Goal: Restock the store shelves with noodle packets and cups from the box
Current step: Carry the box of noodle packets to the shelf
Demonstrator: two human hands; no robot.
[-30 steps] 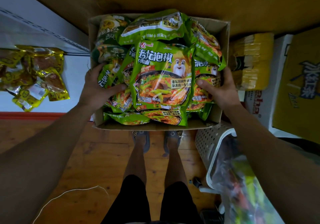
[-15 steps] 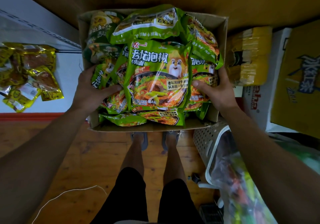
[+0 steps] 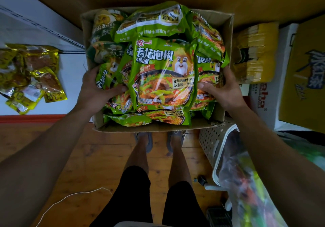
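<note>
Brimming with green noodle packets [image 3: 163, 75] and a few cups [image 3: 105, 26] in its far left corner, the cardboard box [image 3: 226, 33] is held above the wooden floor [image 3: 88, 156]. The left hand [image 3: 95, 89] grips its left wall and the right hand [image 3: 223, 89] its right wall, thumbs pressed onto packets. Yellow snack packs [image 3: 31, 75] lie on the white shelf [image 3: 35, 26] at left; a white perforated basket [image 3: 211, 138] stands near right.
</note>
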